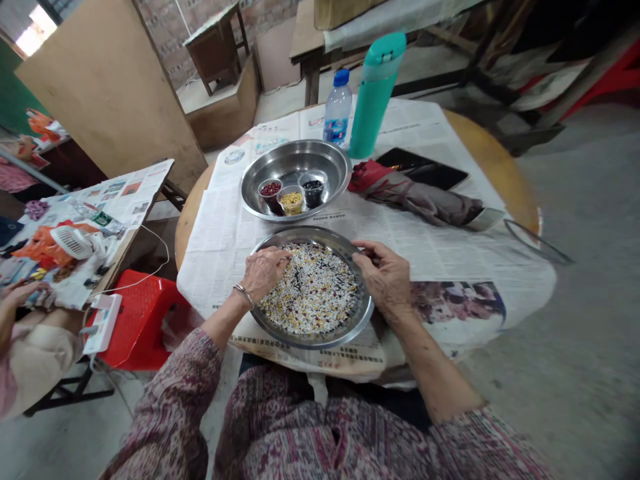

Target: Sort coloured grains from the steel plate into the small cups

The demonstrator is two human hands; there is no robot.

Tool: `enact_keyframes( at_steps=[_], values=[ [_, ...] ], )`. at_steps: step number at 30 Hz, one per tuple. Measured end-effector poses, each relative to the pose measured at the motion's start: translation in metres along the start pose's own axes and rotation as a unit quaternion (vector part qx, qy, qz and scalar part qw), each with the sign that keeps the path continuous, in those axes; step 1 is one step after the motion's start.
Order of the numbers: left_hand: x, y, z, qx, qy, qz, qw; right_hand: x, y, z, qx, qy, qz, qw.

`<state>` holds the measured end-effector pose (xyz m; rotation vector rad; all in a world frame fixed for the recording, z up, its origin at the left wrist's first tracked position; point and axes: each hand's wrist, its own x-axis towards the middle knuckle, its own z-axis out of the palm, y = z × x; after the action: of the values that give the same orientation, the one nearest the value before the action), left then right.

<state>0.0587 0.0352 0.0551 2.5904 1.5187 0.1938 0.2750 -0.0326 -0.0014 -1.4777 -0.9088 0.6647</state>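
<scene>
A round metal tray (369,319) lies on the newspaper, spread with mixed white, yellow, dark red and black grains and beans (315,293). My left hand (264,273) reaches over its left side, fingers bent and pressed together at the grains; what they pinch is too small to make out. At the right, my right hand (387,277) grips the tray's rim between thumb and fingers. Just behind stands a metal basin (300,150) with three clear cups: red beans (271,189), yellow beans (291,202) and black beans (313,189).
On the newspaper-covered round table (215,233) stand a water bottle (338,110) and a teal flask (376,97). A folded umbrella (420,197) lies by a dark flat case (425,167). To the left are a red stool (145,320), a power strip (103,323) and another person's arm (15,303).
</scene>
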Motion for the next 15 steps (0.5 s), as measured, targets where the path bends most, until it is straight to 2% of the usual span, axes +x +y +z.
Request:
enact_keyframes(
  at_steps=[5,15],
  values=[
    [0.0,0.002,-0.002,-0.002,-0.004,0.003,1.0,0.0,0.001,0.0,-0.001,0.0,0.001,1.0],
    [-0.012,-0.003,-0.005,-0.004,0.054,0.02,0.998,-0.001,-0.004,-0.001,0.0,-0.006,0.014,1.0]
  ],
)
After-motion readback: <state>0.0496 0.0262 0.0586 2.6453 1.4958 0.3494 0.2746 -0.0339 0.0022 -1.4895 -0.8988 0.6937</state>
